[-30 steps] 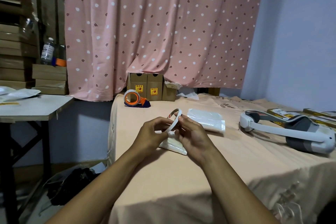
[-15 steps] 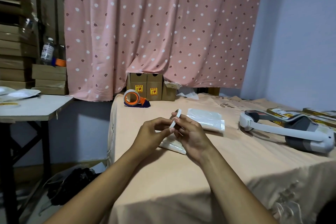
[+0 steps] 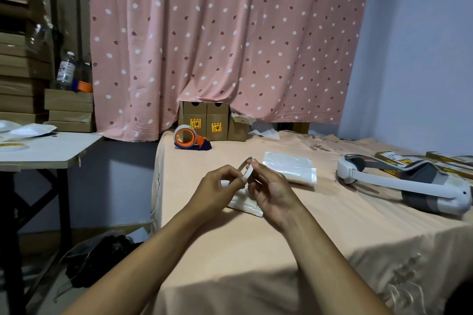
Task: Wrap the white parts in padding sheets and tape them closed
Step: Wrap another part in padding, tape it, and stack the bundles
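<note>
The left hand (image 3: 217, 193) and the right hand (image 3: 272, 193) are meeting above the near centre of the peach-covered surface (image 3: 256, 250). Both are gripping one white ring-shaped part (image 3: 245, 171), seen nearly edge-on.

- Left hand: fingers are curling inward, with thumb and fingertips pinching the lower edge of the ring.
- Right hand: fingers are curling, with the fingertips pinching the upper edge of the ring.

The ring is being held clear of the surface, directly over a single white padding sheet (image 3: 247, 207) that is lying flat beneath the hands. A stack of padding sheets (image 3: 289, 170) is lying just beyond the right hand. An orange tape dispenser (image 3: 190, 137) is sitting near the far edge, in front of brown cardboard boxes (image 3: 204, 123). A white headset (image 3: 409, 184) is lying well apart, to the right.
</note>
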